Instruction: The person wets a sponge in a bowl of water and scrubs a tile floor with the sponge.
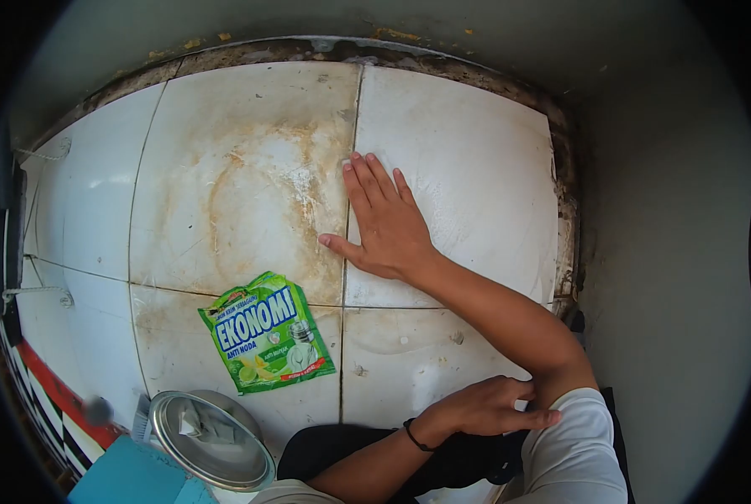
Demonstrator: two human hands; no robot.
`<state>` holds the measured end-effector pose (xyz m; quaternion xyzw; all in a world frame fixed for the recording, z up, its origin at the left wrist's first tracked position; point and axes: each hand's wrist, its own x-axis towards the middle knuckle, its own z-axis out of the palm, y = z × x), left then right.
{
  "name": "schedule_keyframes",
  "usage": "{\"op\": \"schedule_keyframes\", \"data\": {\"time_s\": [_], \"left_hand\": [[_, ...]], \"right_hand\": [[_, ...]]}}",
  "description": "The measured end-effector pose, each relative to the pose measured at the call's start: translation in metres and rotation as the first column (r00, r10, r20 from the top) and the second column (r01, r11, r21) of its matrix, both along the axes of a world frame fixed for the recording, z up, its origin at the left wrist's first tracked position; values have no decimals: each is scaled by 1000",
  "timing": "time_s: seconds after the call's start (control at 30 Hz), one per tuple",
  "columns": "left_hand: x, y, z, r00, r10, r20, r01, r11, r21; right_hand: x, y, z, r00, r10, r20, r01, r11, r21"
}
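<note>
My right hand lies flat with its fingers spread on the white tiles, across the joint beside a stained tile. A pale, thin thing shows at its fingertips, mostly hidden under them. My left hand, with a dark band at the wrist, is by my right elbow. Its thumb and a finger are apart, and one fingertip touches the white sleeve. A green EKONOMI packet rests on the tiles, to the lower left of my right hand.
At the bottom left are a round metal bowl or lid, a brush and a light-blue object. Grey walls bound the tiles at the back and right. White cords stick out at the left edge.
</note>
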<state>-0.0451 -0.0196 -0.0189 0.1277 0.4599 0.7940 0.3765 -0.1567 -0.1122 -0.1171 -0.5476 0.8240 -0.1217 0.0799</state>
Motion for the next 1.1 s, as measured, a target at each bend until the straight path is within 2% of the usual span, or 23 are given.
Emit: {"op": "schedule_keyframes", "data": {"time_s": [0.03,0.07,0.17,0.2,0.23,0.27,0.37,0.4,0.5,0.6,0.63,0.67,0.7,0.8,0.9,0.93,0.97,1.0,1.03,1.1], "left_hand": [[-6,-9,1,969,-246,-18,238,951,-196],[-4,-11,1,973,-192,-130,153,952,-267],[7,-3,-6,992,-125,3,121,953,-278],[11,-3,-7,996,90,27,-86,988,-127],[16,-5,-7,951,298,81,-300,954,13],[18,-8,-7,861,484,157,-505,853,136],[17,-14,-18,748,595,293,-663,658,356],[18,-18,-18,728,561,393,-685,576,446],[17,-13,-21,727,555,404,-685,547,481],[22,2,-10,852,403,335,-515,760,395],[19,3,-11,973,180,143,-216,928,303],[12,2,-14,995,-96,-18,98,985,142],[9,1,-16,912,-390,-124,385,921,-68],[16,-1,-6,876,-415,-245,371,905,-208],[-9,-29,7,761,-636,-128,597,764,-245],[0,-26,-2,906,-382,-181,360,922,-144],[14,-20,-16,975,-92,-202,87,996,-36],[20,-17,-24,959,205,-195,-195,978,68],[19,-18,-20,937,347,-38,-333,921,201],[17,-20,-9,790,524,318,-612,698,372]], "right_hand": [[15,11,1,1000,-3,11,3,1000,-3],[23,14,3,1000,-16,26,17,1000,-17],[-2,-11,-1,998,-62,-9,62,998,-7],[-22,-28,-2,996,-78,-37,79,997,5],[-49,-50,-3,993,-93,-66,95,995,14],[-78,-71,-4,988,-126,-91,130,991,44],[-143,-116,-2,962,-240,-132,252,964,80],[-142,-118,-5,956,-261,-136,274,958,84],[-130,-118,-5,951,-280,-134,291,954,70],[-67,-69,-7,978,-196,-74,197,980,12],[-41,-46,-7,985,-161,-55,161,987,-12],[-14,-25,-6,991,-132,-33,131,991,-21],[10,-7,-4,995,-104,-12,104,994,-33],[52,21,3,989,-111,95,117,991,-64],[19,-5,-3,994,-102,29,104,992,-66],[-3,-23,-6,993,-114,-18,113,992,-53],[-32,-45,-8,990,-123,-68,120,992,-43],[-62,-66,-8,986,-129,-104,128,992,-18],[-90,-85,-9,981,-136,-139,138,990,7],[-132,-113,-12,975,-182,-125,181,983,-19]]}}
